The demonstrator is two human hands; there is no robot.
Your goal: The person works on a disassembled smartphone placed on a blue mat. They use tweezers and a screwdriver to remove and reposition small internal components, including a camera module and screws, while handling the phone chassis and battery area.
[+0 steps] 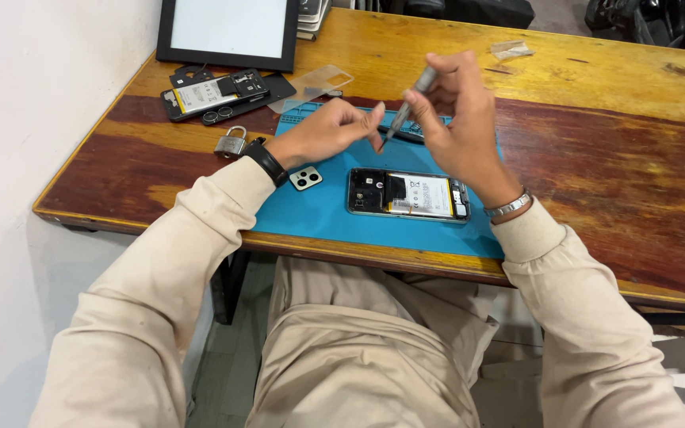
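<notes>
On the blue mat (319, 214), opened phone (408, 195), battery exposed

The right hand (461, 119) hides part of the blue mat (319, 214) behind its grip; the screwdriver (410, 103) tip, between both grips, is too small to tell, and whether the left hand (331, 131) pinches anything there; the tablet (227, 32), beyond the left grip, is cut by the top edge; dark things past the desk (596, 119) are blurred.
</notes>
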